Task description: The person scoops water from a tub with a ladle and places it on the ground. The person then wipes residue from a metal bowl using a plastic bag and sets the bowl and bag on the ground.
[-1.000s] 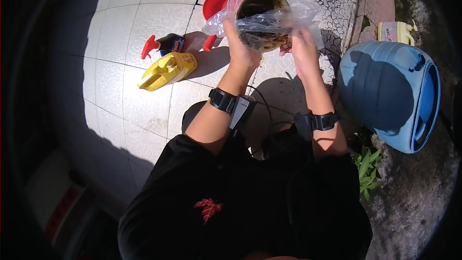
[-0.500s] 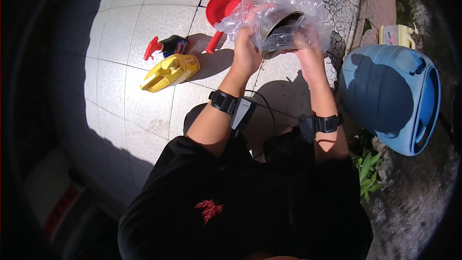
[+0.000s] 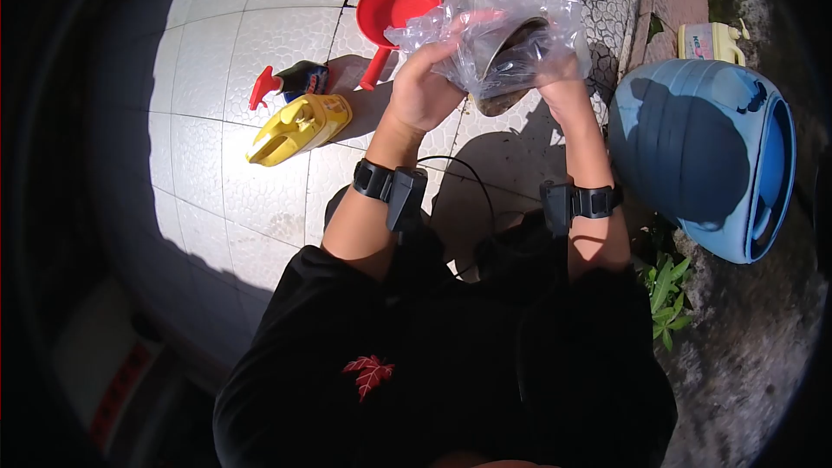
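I hold a clear plastic bag (image 3: pixel 559 13) up in front of me with both hands. Within or behind its crinkled film is a dark round object (image 3: pixel 511 61) with a pale curved rim, whose kind I cannot make out. My left hand (image 3: pixel 426 91) grips the bag's left side, the thumb towards it and the other fingers partly behind the film. On the opposite side, my right hand (image 3: pixel 559 82) is closed on the bag's lower edge, its fingertips mostly covered by plastic. A brownish patch (image 3: pixel 501 104) shows below the bag, between the hands.
A red dipper (image 3: pixel 381 13) lies on the tiles beyond my left hand. Left of it are a spray bottle with a red trigger (image 3: pixel 290 81) and a yellow jug (image 3: pixel 303 127). To the right lies a blue barrel (image 3: pixel 685 147), near a pale jug (image 3: pixel 711 42) and a green plant (image 3: pixel 666 299).
My left hand has shifted left and its palm has turned more upward. The bag hangs slightly differently, and more of the brownish patch shows beneath it. The view has shifted a little.
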Demonstrator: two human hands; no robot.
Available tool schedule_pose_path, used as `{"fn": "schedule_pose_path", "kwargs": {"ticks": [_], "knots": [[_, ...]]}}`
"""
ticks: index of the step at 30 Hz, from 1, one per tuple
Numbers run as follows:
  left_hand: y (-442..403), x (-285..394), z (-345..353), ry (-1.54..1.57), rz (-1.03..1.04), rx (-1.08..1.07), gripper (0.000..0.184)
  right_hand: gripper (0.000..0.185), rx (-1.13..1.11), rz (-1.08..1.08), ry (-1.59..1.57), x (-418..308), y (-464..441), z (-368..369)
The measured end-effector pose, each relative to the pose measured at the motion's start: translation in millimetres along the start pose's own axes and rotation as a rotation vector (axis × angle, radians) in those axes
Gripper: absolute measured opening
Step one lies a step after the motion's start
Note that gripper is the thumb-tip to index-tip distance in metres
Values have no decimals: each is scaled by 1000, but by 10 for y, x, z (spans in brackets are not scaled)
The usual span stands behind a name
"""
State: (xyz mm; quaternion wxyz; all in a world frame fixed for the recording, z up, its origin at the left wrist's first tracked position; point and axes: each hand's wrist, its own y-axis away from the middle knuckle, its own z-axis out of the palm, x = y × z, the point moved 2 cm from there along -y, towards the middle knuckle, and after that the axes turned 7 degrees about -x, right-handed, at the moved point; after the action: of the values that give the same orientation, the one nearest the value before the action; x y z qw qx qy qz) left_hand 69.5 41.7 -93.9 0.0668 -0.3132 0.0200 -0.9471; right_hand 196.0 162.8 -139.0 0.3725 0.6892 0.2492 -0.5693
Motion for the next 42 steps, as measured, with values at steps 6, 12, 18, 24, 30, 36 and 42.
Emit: {"fn": "schedule_pose_path", "kwargs": {"ticks": [6, 12, 18, 24, 30, 36, 42], "knots": [[49, -78, -240, 74, -101, 348, 48, 47, -190, -152, -443, -63, 66, 0], [76, 60, -320, -110, -186, 326, 43, 52, -109, -226, 447, -112, 10, -20], [-79, -140, -430, -607, -38, 365, 36, 38, 92, -334, 291, -10, -94, 125], [-89, -284, -430, -605, 165, 465, 42, 17, -98, 258, -340, 96, -37, 257], [-46, -142, -248, -787, 263, 431, 33, 16, -352, 449, -887, 258, 89, 494], [-21, -160, -204, -933, 354, 418, 32, 15, -357, 426, -1223, 194, 133, 617], [-11, -66, -348, -548, 105, 380, 28, 18, -81, 147, -675, 2, 52, 299]]}}
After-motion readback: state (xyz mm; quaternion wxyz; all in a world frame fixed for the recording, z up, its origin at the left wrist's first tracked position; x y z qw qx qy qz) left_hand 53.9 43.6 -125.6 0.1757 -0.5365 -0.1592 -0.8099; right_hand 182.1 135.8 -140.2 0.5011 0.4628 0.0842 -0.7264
